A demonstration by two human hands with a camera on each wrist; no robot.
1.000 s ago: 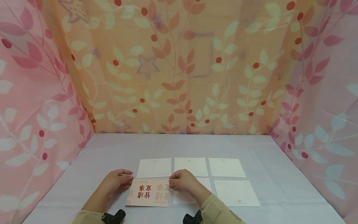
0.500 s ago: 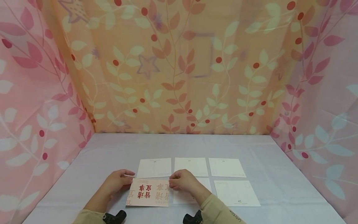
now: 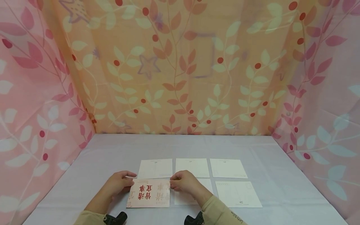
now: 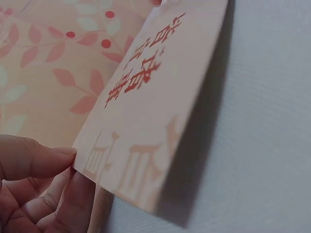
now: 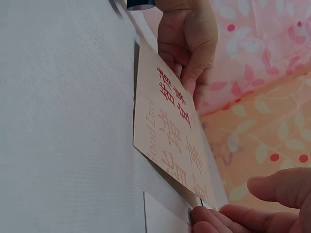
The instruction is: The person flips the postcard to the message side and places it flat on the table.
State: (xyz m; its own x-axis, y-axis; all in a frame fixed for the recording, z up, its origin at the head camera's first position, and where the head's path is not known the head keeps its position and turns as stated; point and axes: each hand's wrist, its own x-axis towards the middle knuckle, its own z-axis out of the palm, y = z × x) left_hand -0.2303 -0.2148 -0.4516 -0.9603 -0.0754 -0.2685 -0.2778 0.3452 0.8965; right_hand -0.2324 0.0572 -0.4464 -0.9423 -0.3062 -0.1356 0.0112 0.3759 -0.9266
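A pale pink postcard point(image 3: 148, 193) with red Chinese characters and "Good Luck" lettering tilts above the white table, its far edge raised. At its far left corner, my left hand point(image 3: 117, 183) pinches it between thumb point(image 4: 43, 160) and fingers. By the far right corner is my right hand point(image 3: 185, 183). In the right wrist view, its fingertips point(image 5: 206, 216) touch the corner from below, while the right thumb point(image 5: 272, 187) stands apart from the card. The right hand and forearm partly cover a white postcard point(image 3: 184, 198) lying on the table.
Three postcards lie blank side up in a back row, one being the left back postcard point(image 3: 155, 168). Another postcard point(image 3: 238, 194) lies at the front right. Patterned cloth point(image 3: 174, 78) walls the table at the back and both sides. Black devices point(image 3: 116, 218) sit at the wrists.
The postcard's far left corner has risen slightly with my left hand, and its face looks paler. My right hand has stayed nearly still. The white postcards have not moved.
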